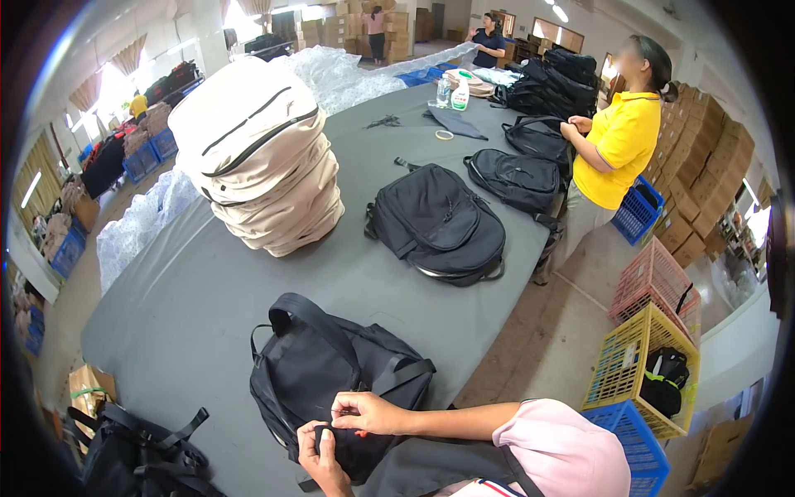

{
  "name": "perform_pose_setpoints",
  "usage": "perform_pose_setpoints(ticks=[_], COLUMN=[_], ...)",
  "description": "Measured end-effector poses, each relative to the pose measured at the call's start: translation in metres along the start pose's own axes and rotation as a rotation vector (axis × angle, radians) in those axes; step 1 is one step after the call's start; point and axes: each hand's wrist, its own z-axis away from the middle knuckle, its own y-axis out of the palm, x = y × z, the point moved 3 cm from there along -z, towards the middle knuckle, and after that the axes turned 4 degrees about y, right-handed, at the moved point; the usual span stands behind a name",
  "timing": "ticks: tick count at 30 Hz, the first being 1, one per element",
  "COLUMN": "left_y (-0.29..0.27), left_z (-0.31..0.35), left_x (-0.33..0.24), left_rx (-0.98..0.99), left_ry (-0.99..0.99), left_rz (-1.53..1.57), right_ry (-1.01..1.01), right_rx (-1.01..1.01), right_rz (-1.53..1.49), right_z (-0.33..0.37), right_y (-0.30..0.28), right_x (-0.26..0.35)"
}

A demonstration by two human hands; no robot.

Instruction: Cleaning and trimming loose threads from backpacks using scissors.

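Note:
A black backpack lies on the grey-covered table right in front of me, its carry handle and straps uppermost. At its near side my left hand is closed on a fold of the black fabric, the thumb pressed on top. Just above, touching the same spot, my right hand has its fingers pinched together; whatever they hold is too small to name. A small reddish bit shows below the right fingers. Farther along the table lies a second black backpack, apart from both hands.
Cream backpacks form a tall stack at the table's left. A person in yellow handles a black backpack across the right side. Spray bottle, tape roll and black bags stand farther back. Plastic crates line the right floor; black bags sit lower left.

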Motion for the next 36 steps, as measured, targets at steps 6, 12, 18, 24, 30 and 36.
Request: perform_pose_setpoints(ticks=[6, 12, 18, 24, 30, 36], left_y=[0.004, 0.006, 0.003, 0.007, -0.003, 0.001], left_z=[-0.002, -0.005, -0.007, -0.005, -0.007, -0.014], left_x=[0.006, 0.012, 0.018, 0.017, 0.031, 0.024], left_rx=[0.025, 0.041, 0.058, 0.074, 0.039, 0.069], left_ry=[0.003, -0.047, -0.036, -0.048, -0.044, -0.050], left_rz=[-0.009, 0.014, 0.009, -0.012, -0.037, 0.021], right_ry=[-0.021, -0.067, -0.001, 0.029, 0.039, 0.012], right_rx=[-0.020, -0.047, -0.036, -0.065, -0.021, -0.066], right_rz=[0.035, 0.019, -0.037, -0.002, -0.009, -0.147], right_z=[0.002, 0.002, 0.001, 0.002, 0.001, -0.001], right_y=[-0.006, -0.009, -0.007, -0.009, -0.007, -0.008], right_x=[-0.001, -0.005, -0.006, -0.016, -0.011, -0.024])
